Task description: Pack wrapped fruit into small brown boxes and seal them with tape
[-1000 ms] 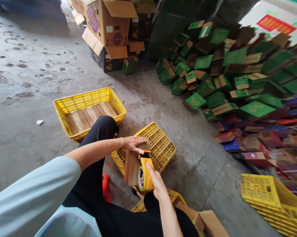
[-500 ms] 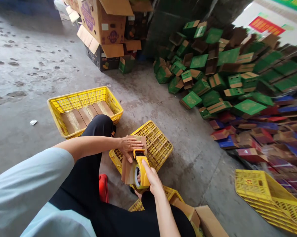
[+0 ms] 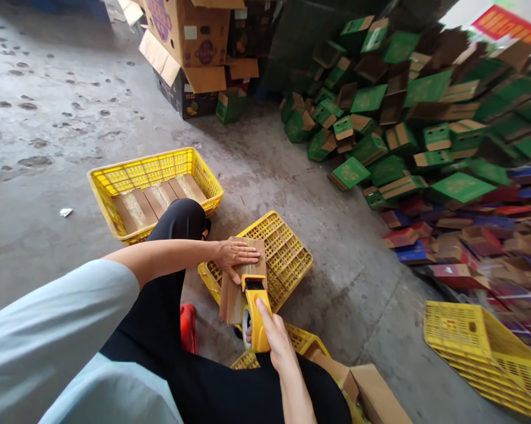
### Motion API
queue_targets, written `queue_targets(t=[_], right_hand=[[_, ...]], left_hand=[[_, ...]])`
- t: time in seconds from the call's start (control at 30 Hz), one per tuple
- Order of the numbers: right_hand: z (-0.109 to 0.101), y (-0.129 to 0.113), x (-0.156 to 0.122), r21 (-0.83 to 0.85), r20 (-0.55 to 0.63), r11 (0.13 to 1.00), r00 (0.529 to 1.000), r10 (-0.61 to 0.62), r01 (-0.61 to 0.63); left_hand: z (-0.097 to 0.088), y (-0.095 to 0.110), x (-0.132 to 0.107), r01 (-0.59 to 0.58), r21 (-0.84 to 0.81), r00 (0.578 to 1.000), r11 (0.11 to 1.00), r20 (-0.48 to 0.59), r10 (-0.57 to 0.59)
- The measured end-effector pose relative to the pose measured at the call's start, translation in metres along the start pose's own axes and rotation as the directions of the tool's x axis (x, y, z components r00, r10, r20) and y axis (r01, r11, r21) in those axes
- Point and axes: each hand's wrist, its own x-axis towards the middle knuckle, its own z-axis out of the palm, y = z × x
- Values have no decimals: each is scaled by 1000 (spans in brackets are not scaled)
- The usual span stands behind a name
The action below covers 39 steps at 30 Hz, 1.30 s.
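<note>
Beyond the left forearm sits a yellow basket (image 3: 159, 168) of flat cartons. The left hand (image 3: 236, 254) lies spread, palm down, on the brown cardboard box (image 3: 230, 300), which stands beneath it on an upturned yellow crate (image 3: 287, 256). Just right of that hand, the right hand (image 3: 276, 338) is wrapped round a yellow tape dispenser (image 3: 260, 324) whose head meets the box's top, with green boxes (image 3: 402, 118) heaped far to its right.

Box (image 3: 241, 282) is set on crate (image 3: 287, 250), centre. Left hand (image 3: 236, 254) is laid flat on the box top. Dispenser (image 3: 257, 318), gripped in right hand (image 3: 277, 337), is pressed to its near side. Basket (image 3: 104, 179) is placed far left, box pile (image 3: 424, 129) right, cartons (image 3: 190, 35) far.
</note>
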Motion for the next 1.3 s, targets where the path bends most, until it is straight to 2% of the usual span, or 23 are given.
queue_targets(t=[0.1, 0.17, 0.23, 0.3, 0.33, 0.4, 0.5, 0.57, 0.7, 0.83, 0.97, 1.13, 1.3], right_hand=[[2, 0, -1, 13, -31, 1000, 1000, -1, 2], [4, -1, 0, 16, -40, 1000, 999, -2, 2], [5, -2, 0, 17, -33, 1000, 999, -1, 2], [6, -3, 1, 22, -23, 1000, 1000, 0, 0], [6, -3, 2, 26, -21, 1000, 1000, 0, 0], [7, -4, 3, 29, -27, 1000, 1000, 2, -1], [6, -4, 3, 18, -38, 1000, 999, 4, -4], [4, -2, 0, 1, -36, 1000, 999, 3, -3], [-3, 8, -9, -16, -22, 1000, 999, 23, -24], [-1, 21, -16, -19, -46, 999, 998, 44, -45], [8, 29, -11, -38, -77, 998, 996, 38, -41], [6, 35, -6, -26, -88, 999, 995, 37, -39], [4, 34, -9, -23, -62, 999, 997, 36, -37]], left_hand=[[2, 7, -1, -23, 44, 1000, 999, -5, 24], [14, 18, 0, -17, 39, 998, 999, -53, 19], [32, 31, 1, 39, 20, 988, 999, -149, -36], [50, 41, 2, 143, 32, 943, 989, -309, -126], [55, 44, 2, 154, 46, 930, 987, -345, -129], [57, 42, 1, 71, 90, 951, 993, -306, -40], [43, 29, -3, -106, 163, 986, 981, -108, 124], [33, 19, -4, -161, 214, 986, 963, -12, 168], [24, 10, -1, -195, 281, 980, 940, 81, 179], [24, 16, -1, -176, 275, 984, 945, 69, 164], [29, 31, -10, -149, 287, 989, 946, 26, 148], [40, 50, -17, -200, 237, 979, 951, 87, 184], [43, 45, -15, -224, 193, 975, 955, 31, 222]])
